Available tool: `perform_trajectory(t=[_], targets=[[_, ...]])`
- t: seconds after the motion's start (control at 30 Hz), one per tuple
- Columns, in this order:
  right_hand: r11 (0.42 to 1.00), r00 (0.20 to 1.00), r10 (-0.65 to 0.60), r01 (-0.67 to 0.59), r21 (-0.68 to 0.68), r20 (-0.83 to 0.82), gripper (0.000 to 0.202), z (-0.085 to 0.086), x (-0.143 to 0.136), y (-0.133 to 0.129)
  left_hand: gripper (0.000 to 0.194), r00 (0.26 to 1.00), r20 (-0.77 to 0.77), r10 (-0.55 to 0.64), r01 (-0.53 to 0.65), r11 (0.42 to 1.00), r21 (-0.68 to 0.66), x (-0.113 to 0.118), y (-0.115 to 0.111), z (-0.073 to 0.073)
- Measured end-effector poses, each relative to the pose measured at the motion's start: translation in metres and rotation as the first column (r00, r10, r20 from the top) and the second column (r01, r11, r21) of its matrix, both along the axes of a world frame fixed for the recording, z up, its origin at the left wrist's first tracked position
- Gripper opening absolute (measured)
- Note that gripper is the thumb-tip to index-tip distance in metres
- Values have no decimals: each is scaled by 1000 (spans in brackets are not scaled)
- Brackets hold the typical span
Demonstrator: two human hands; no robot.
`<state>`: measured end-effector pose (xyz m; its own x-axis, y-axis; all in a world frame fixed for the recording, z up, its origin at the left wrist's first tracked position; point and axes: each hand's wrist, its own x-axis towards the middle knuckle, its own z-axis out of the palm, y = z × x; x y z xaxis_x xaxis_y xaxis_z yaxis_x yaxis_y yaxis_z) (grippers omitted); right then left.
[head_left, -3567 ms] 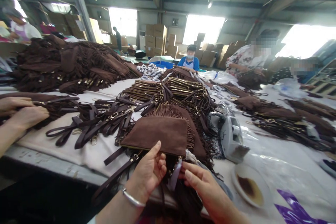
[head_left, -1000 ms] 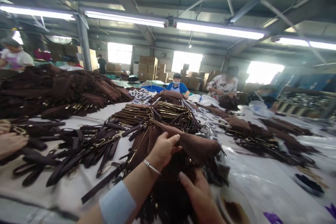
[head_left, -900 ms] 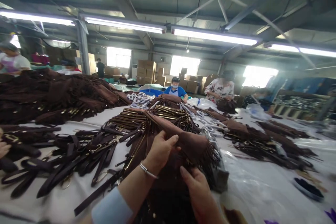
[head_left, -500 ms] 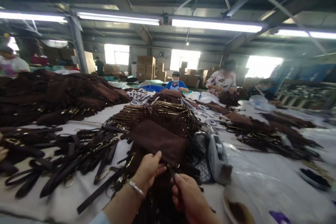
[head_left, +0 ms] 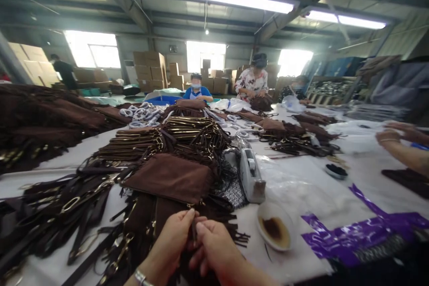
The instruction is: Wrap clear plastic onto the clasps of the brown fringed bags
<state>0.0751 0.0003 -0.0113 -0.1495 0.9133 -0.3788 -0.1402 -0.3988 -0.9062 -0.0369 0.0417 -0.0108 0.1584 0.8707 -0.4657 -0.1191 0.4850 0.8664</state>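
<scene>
My left hand [head_left: 174, 237], with a silver bracelet at the wrist, pinches a narrow dark brown leather strip [head_left: 194, 233]. Close against it, my right hand [head_left: 216, 243] has its thumb and fingers closed on the same strip. The strip's lower end is hidden by my fingers. Just beyond my fingertips lies a brown suede pouch [head_left: 170, 176] with a small metal fitting at its near edge. Under and around my hands are more dark brown fringed pieces [head_left: 140, 216] with gold-coloured clasps.
Dark straps with gold hooks [head_left: 77, 205] spread to the left. Gold zips [head_left: 191, 129] are stacked behind the pouch. A tape dispenser [head_left: 251, 176] and a bowl of brown liquid [head_left: 276, 228] stand right, near a purple plastic bag [head_left: 362, 237]. A co-worker's hands [head_left: 395, 138] are far right.
The view has swung right, bringing the purple bag and a co-worker's hands into sight. My hands have come closer together on the strip, just below the pouch's near edge.
</scene>
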Motion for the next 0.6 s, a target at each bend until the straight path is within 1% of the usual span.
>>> perform_trajectory(t=[0.03,0.07,0.1,0.17,0.2,0.27,0.3,0.33,0.37,0.4,0.43,0.47,0.5,0.57,0.6], targets=[[998,997,-30,26,-62,-74,29,-2,-1,2,32,1000,8,2,-2,1000,-1,0,-1,0],[994,992,-57,47,-96,-108,27,-5,-2,4,32,1000,23,-3,3,1000,-3,-1,-2,0],[993,990,-76,63,-104,-122,24,-8,-3,6,32,999,42,-14,14,1000,-3,-1,-2,-1],[992,992,-93,85,-91,-90,23,-13,-6,10,34,996,78,-37,37,999,-4,-2,-3,-2],[994,995,-80,75,-83,-61,24,-15,-7,10,33,996,82,-34,35,999,-7,-2,-3,-3],[999,999,3,-1,-43,43,30,-17,-8,9,29,999,52,-3,4,1000,-6,-1,-2,-7],[998,990,52,-55,19,130,34,-16,-5,6,26,999,28,19,-19,1000,-1,0,-2,-9],[986,966,83,-115,122,243,36,-13,0,2,23,999,7,38,-38,999,3,0,-1,-11],[950,924,70,-177,258,376,35,-10,8,-3,20,998,-9,54,-54,999,1,1,0,-13],[889,864,5,-235,394,504,32,-5,19,-8,19,998,-15,61,-61,998,-7,1,1,-14],[816,791,-102,-281,505,604,27,0,34,-15,18,998,-14,60,-60,998,-21,1,2,-15],[757,705,-217,-315,572,675,24,5,51,-21,19,998,-13,60,-60,997,-38,1,3,-15],[738,613,-315,-321,593,724,24,8,70,-28,20,998,-14,57,-58,997,-58,1,4,-15],[771,410,-456,-262,581,790,22,10,109,-40,23,999,-23,46,-48,996,-76,0,5,-17],[800,313,-487,-214,560,815,20,7,127,-46,26,999,-29,40,-42,996,-73,0,6,-18]])
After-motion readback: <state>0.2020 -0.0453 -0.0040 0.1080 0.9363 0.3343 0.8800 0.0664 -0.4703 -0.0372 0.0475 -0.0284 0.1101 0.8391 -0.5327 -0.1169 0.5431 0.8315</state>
